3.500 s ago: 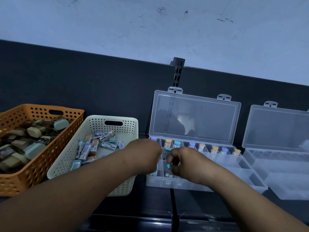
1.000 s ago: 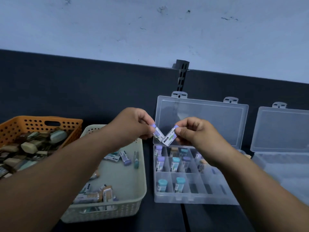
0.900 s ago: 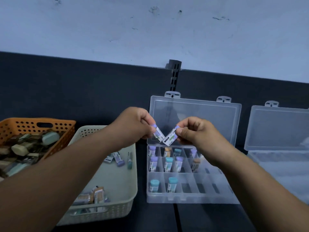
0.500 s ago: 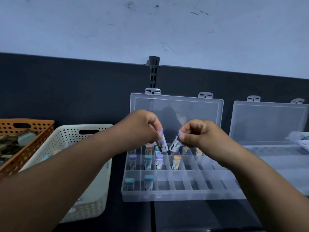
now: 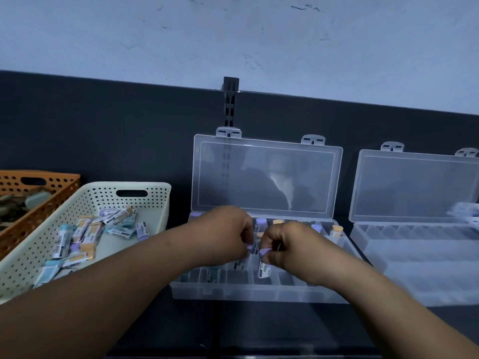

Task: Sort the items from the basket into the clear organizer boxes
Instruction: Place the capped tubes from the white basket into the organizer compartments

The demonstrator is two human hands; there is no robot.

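1 view only: head-worn wide-angle cam, facing forward and down along both forearms. Close range: left hand [image 5: 228, 234] and right hand [image 5: 290, 244] sit mid-frame over the clear organizer box [image 5: 259, 294]. White basket [image 5: 103, 183] is at the left, and the 2nd organizer box [image 5: 427, 281] is cut by the right edge. Wall [image 5: 233, 35] fills the top. Frame is rolled: the back panel [image 5: 103, 125] edge drops rightward.

surface: dark tabletop [image 5: 259, 330] | far left: orange basket [image 5: 51, 200], partly out of frame | just beside it: white perforated basket [image 5: 160, 203] | centre: clear organizer box [image 5: 246, 294], lid standing open | right: second clear organizer box [image 5: 427, 281], lid standing open, just beside the first
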